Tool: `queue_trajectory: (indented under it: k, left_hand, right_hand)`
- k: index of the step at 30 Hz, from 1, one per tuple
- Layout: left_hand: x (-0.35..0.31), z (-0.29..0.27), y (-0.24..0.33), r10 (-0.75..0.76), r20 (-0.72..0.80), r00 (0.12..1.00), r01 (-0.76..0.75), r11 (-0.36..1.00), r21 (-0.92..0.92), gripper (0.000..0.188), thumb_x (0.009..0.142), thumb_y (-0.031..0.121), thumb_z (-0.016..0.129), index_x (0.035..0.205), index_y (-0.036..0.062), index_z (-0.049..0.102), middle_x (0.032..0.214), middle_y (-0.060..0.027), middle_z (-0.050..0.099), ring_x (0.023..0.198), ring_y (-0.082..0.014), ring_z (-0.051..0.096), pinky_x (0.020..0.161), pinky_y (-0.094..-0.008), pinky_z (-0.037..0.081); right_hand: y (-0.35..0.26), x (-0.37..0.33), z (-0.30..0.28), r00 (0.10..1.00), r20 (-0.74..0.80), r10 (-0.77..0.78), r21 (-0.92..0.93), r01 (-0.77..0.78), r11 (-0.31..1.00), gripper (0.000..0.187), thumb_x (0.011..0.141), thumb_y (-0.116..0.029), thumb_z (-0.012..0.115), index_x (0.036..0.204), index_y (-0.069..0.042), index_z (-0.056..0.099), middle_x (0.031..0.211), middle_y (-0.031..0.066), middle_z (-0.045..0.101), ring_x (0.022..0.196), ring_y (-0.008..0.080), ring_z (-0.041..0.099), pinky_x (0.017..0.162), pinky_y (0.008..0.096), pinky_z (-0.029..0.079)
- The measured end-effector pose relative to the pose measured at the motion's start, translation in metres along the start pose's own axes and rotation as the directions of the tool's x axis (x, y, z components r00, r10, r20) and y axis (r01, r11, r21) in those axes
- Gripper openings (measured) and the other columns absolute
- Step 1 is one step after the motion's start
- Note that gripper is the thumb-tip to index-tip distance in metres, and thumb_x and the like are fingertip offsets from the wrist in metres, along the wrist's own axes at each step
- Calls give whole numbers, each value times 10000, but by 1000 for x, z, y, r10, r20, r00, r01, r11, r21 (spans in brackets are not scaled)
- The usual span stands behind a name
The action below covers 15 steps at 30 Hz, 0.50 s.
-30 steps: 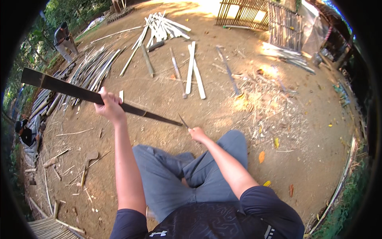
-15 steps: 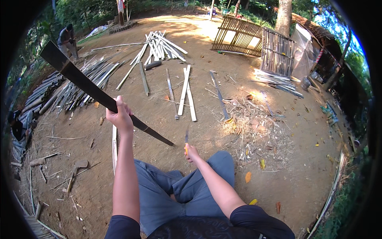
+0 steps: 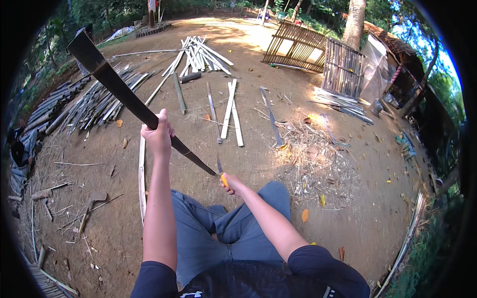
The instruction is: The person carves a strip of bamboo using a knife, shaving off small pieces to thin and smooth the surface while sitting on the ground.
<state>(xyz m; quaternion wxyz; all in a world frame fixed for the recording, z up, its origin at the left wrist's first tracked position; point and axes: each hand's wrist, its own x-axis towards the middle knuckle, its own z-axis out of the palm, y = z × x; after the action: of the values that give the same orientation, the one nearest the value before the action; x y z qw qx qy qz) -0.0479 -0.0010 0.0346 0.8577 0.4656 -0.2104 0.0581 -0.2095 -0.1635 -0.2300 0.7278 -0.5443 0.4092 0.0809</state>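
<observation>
My left hand [image 3: 158,135] is closed around a long dark bamboo slat [image 3: 121,92]. The slat slants from the upper left, where it looks widest, down to a narrow end in front of my knees. Close to that lower end, my right hand [image 3: 231,184] grips the yellow handle of a knife [image 3: 219,164]. Its blade points up and away from me, right beside the slat's tip. Whether the blade touches the slat I cannot tell.
Pale split strips [image 3: 201,54] lie heaped farther off, with darker bamboo strips [image 3: 107,99] at the left. Two pale slats [image 3: 231,111] cross on the dirt ahead, left of wood shavings [image 3: 310,144]. A hatchet-like tool [image 3: 89,208] lies at left. Bamboo panels [image 3: 343,64] stand at far right.
My right hand has moved left with the knife, up to the slat's lower end. My left hand and the slat have shifted slightly right.
</observation>
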Motion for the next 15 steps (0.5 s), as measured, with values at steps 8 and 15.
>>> queue_trajectory:
  k: [8,15]
  left_hand:
    - [-6,25,12,50,-29,998,-47,996,80,396,862,276,745,598,101,507,514,25,483,409,-53,442,382,-215,324]
    - [-26,36,4,61,-78,995,-59,998,28,375,882,308,717,653,69,541,529,6,469,432,-75,450,403,-237,376]
  right_hand:
    - [38,-11,-104,996,43,-83,706,29,707,340,1033,-418,316,946,-113,436,767,29,491,571,119,426,458,267,353]
    - [38,-37,-81,969,-11,-246,404,229,885,281,1009,-396,441,1099,-133,483,875,21,533,639,144,487,499,275,406]
